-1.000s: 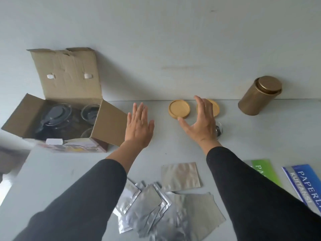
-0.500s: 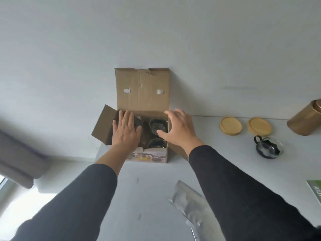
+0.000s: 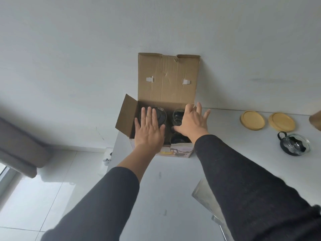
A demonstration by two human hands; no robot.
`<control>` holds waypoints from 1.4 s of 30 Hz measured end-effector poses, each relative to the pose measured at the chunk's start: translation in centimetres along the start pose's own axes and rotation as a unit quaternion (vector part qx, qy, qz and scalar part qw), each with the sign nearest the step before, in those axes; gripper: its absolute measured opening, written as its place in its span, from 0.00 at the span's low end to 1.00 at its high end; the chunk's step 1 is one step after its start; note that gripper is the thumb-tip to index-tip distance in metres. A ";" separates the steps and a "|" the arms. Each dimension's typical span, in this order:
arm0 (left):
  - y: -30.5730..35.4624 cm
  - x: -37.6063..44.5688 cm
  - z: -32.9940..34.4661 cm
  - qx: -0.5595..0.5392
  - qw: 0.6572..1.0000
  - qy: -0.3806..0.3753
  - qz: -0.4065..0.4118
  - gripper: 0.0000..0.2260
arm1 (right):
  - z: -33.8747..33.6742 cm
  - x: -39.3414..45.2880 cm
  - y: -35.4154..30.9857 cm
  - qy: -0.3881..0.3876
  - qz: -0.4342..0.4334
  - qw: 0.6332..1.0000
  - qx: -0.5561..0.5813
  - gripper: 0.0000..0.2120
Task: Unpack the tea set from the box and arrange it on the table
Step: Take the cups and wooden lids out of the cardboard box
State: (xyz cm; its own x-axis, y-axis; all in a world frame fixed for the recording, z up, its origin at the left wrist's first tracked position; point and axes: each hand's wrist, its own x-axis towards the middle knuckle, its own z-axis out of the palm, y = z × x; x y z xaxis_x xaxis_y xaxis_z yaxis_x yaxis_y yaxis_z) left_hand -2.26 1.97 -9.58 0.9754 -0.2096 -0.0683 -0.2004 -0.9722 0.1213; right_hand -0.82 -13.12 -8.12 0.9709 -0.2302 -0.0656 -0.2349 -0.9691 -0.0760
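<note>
An open cardboard box (image 3: pixel 167 79) stands at the table's far left edge against the wall, its lid upright. Inside it I see a dark glass teapot (image 3: pixel 160 115) and glass cups (image 3: pixel 178 115). My left hand (image 3: pixel 149 131) hovers flat over the teapot with its fingers spread. My right hand (image 3: pixel 192 123) is spread over the cups on the box's right side; neither hand holds anything. Out on the table to the right lie two round wooden coasters (image 3: pixel 252 120) and one small glass cup with a black handle (image 3: pixel 294 144).
A gold tin (image 3: pixel 316 120) is cut off at the right edge. Silver foil pouches (image 3: pixel 206 197) lie near my right sleeve. The white table (image 3: pixel 170 180) ends just left of the box; beyond is tiled floor and a grey curtain (image 3: pixel 19 148).
Both hands moved left from the coasters to the box and now hang over its contents. The view swung left, leaving a glass cup standing by the coasters.
</note>
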 end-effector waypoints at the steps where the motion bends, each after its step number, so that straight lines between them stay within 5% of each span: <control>1: -0.1 0.0 0.0 0.000 1.000 0.000 0.001 0.28 | 0.1 0.0 -0.1 0.002 0.007 1.000 0.015 0.42; 9: -0.1 0.1 -0.2 -0.002 1.000 -0.012 -0.001 0.28 | 0.0 0.0 0.0 0.102 -0.009 0.992 0.075 0.37; 15: 2.2 0.4 -0.8 -0.018 0.999 0.013 -0.050 0.29 | -2.5 -1.7 2.1 0.214 -0.046 0.927 0.303 0.39; 24: 14.7 -0.1 -0.5 -0.146 0.983 0.089 0.074 0.27 | -0.4 -4.7 14.7 0.291 0.014 0.888 0.356 0.37; 31: 23.8 -1.7 5.9 -0.096 0.987 -0.013 0.131 0.26 | 4.0 -6.7 26.4 0.217 0.110 0.893 0.378 0.41; 36: 26.7 -1.8 10.3 -0.029 0.986 -0.139 0.093 0.30 | 6.3 -6.3 30.5 0.184 0.119 0.892 0.395 0.42; 42: 27.7 -1.7 12.3 -0.041 0.977 -0.205 0.049 0.34 | 8.0 -5.3 32.5 0.182 0.110 0.893 0.396 0.42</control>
State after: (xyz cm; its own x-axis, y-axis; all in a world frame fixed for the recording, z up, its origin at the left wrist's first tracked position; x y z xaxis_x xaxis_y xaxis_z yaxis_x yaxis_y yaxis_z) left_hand -10.65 -25.89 -18.26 0.8303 -0.3412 -0.4407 -0.2657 -0.9374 0.2252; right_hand -13.93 -42.73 -18.17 0.8145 -0.5602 0.1510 -0.2402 -0.5624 -0.7912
